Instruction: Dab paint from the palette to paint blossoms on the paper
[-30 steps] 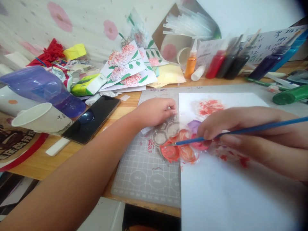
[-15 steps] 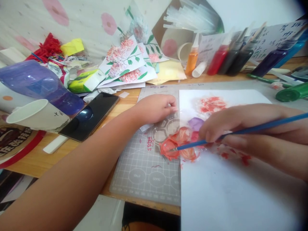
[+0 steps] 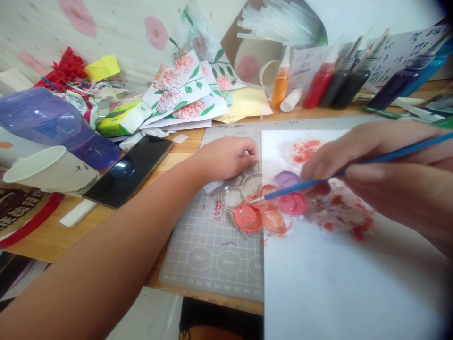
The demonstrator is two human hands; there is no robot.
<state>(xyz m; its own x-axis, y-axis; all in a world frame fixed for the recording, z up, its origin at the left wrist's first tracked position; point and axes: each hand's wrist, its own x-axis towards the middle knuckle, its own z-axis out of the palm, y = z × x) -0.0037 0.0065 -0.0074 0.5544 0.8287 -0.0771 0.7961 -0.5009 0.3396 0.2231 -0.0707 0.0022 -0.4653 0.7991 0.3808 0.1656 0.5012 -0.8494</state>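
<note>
My right hand (image 3: pixel 382 174) grips a thin blue paintbrush (image 3: pixel 389 157); its tip hovers just above the wells of a clear plastic palette (image 3: pixel 244 189) holding red, orange, pink and purple paint. My left hand (image 3: pixel 226 158) rests curled on the palette's far edge, steadying it on the grey cutting mat (image 3: pixel 208 245). A white sheet of paper (image 3: pixel 336 278) lies on the mat under my right hand, with red dabs of paint near its top and middle.
Paint bottles (image 3: pixel 320 85) in orange, red, dark and purple stand at the back right. A black phone (image 3: pixel 129 170), a white paper cup (image 3: pixel 49 172) and a purple bottle (image 3: pixel 56 127) lie left. Painted flower cards (image 3: pixel 184 92) are piled at the back.
My right hand has lifted up and back, drawing the brush tip out of the red well to just above the palette. My left hand stays put.
</note>
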